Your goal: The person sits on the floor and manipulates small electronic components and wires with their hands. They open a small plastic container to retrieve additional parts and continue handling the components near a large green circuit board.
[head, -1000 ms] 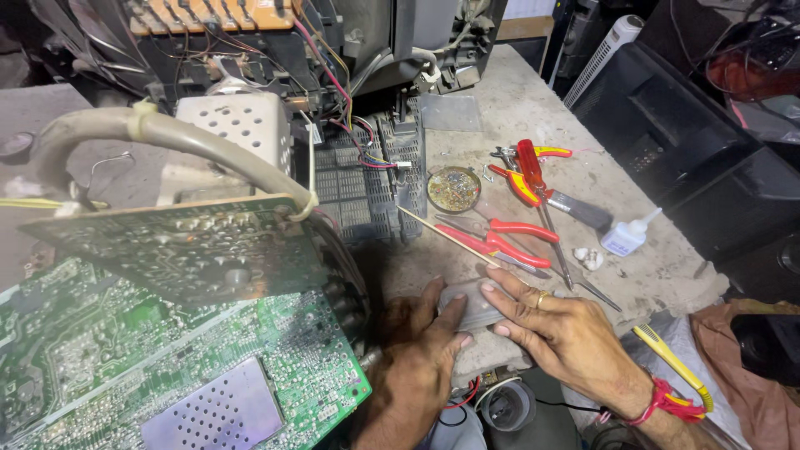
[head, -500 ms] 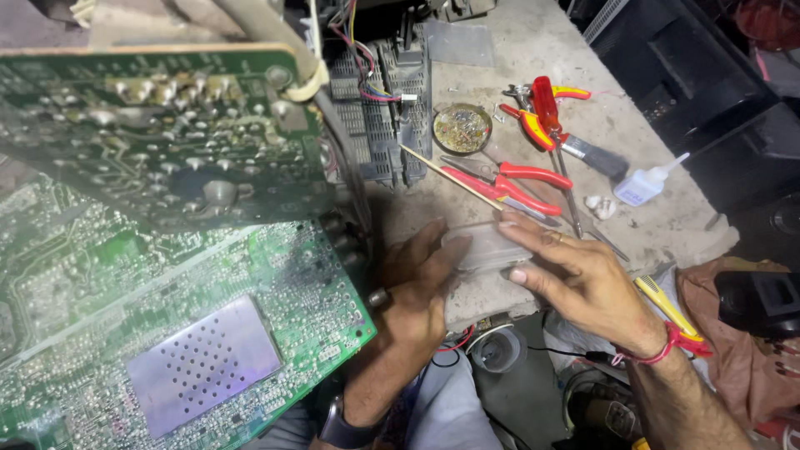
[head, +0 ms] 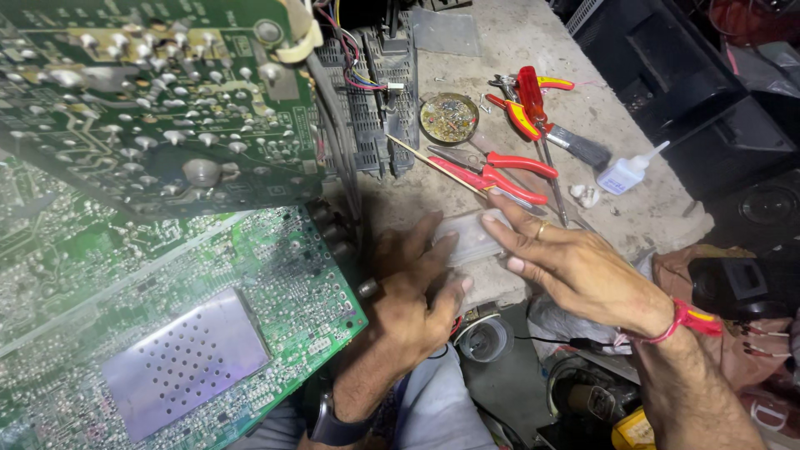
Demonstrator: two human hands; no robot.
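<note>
My left hand [head: 408, 300] and my right hand [head: 575, 271] meet over a small clear plastic case [head: 469, 239] at the near edge of the workbench [head: 517, 50]. The left fingers grip its left end from below. My right fingers lie stretched over its right end, a ring on one of them. A red thread circles my right wrist and a dark watch [head: 333, 427] my left. A large green circuit board [head: 275, 275] with a perforated metal shield [head: 187, 362] lies just left of my left hand.
A darker solder-side board [head: 167, 108] tilts above the green one. Red-handled pliers [head: 500, 175], a red and yellow cutter [head: 525, 104], a round tin of small parts [head: 448, 117] and a white squeeze bottle [head: 625, 173] lie behind my hands. Black cabinets [head: 667, 75] stand to the right.
The view has tipped down and closer to the boards. Both hands stay at the bench edge, and my right fingers have spread further over the clear case.
</note>
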